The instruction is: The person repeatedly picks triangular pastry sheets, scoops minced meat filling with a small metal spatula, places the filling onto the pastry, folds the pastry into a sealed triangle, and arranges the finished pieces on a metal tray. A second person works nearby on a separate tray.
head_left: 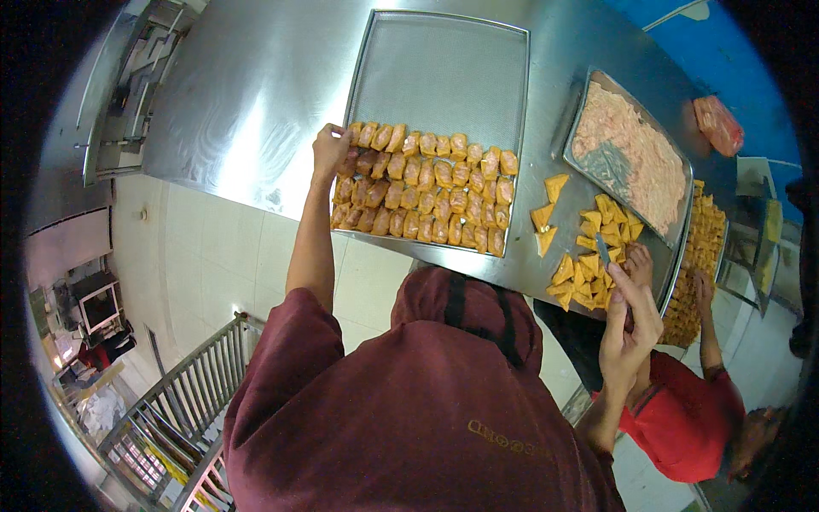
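Clock positions are taken from the view's centre. At 12 o'clock, a mesh tray (439, 72) bears rows of filled pieces (426, 175). The left hand (331, 152), at 11, meets its rim; whether the fingers grip cannot be told. At 3, the right hand (633, 316) has fingers clamped on a narrow-bladed tool (603, 250) beside yellow triangles (587, 282).

The filled pieces (426, 175) are golden brown, with pale pink at their middles. The triangles (589, 286) are yellow-orange. The paste (627, 128) has light pink colour. Both the tray (439, 68) and the tabletop (213, 111) are silver-grey. One shirt (409, 410) is maroon with dull gold lettering; another shirt (687, 427) is bright red.
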The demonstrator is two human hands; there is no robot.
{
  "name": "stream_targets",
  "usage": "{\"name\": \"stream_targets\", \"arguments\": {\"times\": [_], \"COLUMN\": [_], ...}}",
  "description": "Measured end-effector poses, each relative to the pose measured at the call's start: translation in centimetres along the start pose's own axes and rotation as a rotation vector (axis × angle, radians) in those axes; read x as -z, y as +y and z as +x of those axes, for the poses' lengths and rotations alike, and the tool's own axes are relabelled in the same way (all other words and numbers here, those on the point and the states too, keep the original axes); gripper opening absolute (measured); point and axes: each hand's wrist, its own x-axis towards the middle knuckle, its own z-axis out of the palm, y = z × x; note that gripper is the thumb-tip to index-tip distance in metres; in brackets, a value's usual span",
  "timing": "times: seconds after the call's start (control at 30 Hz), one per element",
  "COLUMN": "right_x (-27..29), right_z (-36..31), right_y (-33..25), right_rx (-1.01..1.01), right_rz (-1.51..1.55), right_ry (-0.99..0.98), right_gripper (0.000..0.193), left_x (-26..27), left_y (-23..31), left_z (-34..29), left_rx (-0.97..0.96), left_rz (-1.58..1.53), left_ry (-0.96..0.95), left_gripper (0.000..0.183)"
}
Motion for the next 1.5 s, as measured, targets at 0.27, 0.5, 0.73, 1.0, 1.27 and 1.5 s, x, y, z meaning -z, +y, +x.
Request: {"name": "stream_targets", "arguments": {"times": [0.27, 0.5, 0.73, 1.0, 1.27, 1.5], "right_x": [-0.1, -0.2, -7.6, -20.2, -22.0, -16.6], "right_z": [-0.1, 0.4, -2.2, 0.4, 2.4, 1.6], "right_y": [0.1, 2.1, 12.9, 23.0, 22.9, 17.1], "right_rx": [-0.037, -0.07, -0.41, -0.607, -0.616, -0.42], "right_rz": [0.008, 0.007, 0.076, 0.03, 0.069, 0.266], "right_ry": [-0.001, 0.03, -0.013, 0.051, 0.118, 0.152], "right_gripper": [0.026, 0.025, 0.026, 0.044, 0.038, 0.03], "left_x": [-0.9, -1.7, -6.9, -19.1, -24.8, -26.9], "left_y": [1.8, 2.0, 7.7, 17.3, 16.1, 16.3], "left_z": [-0.9, -0.8, -4.4, -15.5, -18.7, -19.9], "left_rx": [-0.389, -0.385, -0.771, -0.851, -0.473, -0.215], "left_rz": [0.629, 0.974, 0.602, 0.148, 0.022, -0.443], "left_ry": [0.119, -0.276, -0.059, -0.558, -0.714, -0.981], "left_gripper": [0.035, 0.039, 0.045, 0.035, 0.033, 0.035]}}
